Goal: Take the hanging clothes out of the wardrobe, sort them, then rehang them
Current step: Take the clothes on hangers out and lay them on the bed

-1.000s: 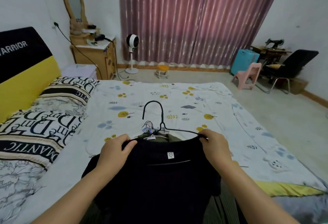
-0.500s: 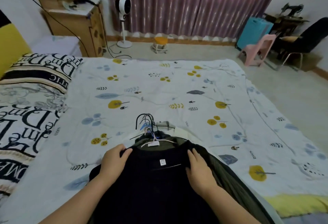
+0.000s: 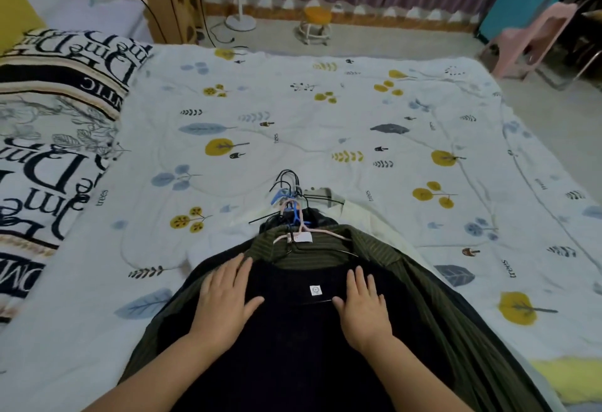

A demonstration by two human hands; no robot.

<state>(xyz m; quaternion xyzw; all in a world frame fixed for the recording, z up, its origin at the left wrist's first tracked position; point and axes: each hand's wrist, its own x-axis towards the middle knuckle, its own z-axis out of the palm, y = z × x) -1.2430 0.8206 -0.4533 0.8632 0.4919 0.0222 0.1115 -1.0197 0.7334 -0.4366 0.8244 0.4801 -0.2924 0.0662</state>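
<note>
A stack of hung clothes lies on the bed's white leaf-printed quilt [image 3: 325,124]. On top is a black knit garment [image 3: 293,346], over an olive striped shirt [image 3: 407,268]. The left hand [image 3: 224,297] and right hand [image 3: 363,307] both rest flat on the black garment, fingers straight and spread, holding nothing. A cluster of black, blue and pink hanger hooks [image 3: 288,196] sticks out beyond the collars.
</note>
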